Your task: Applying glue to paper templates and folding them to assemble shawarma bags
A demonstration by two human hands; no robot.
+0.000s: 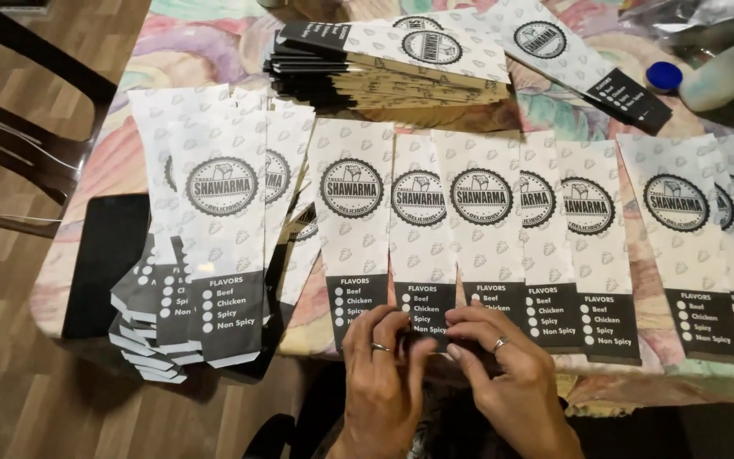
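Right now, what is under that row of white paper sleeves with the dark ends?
The row of white paper sleeves lies on a pastel swirl-patterned tablecloth, which shows between and above them. Both hands, left and right, cover the near dark ends; what lies beneath there is hidden.

One head-worn view — it looks steeply down, close over the counter (pixel 214 51), facing its far edge.

We see white paper sleeves (pixel 419 229) with faint grey pattern, black round emblem, black bottom band. Bench (pixel 189 47) cloth: pastel pink-green swirls. Blue cap (pixel 663 76) far right. Wood-brown floor (pixel 10 408).
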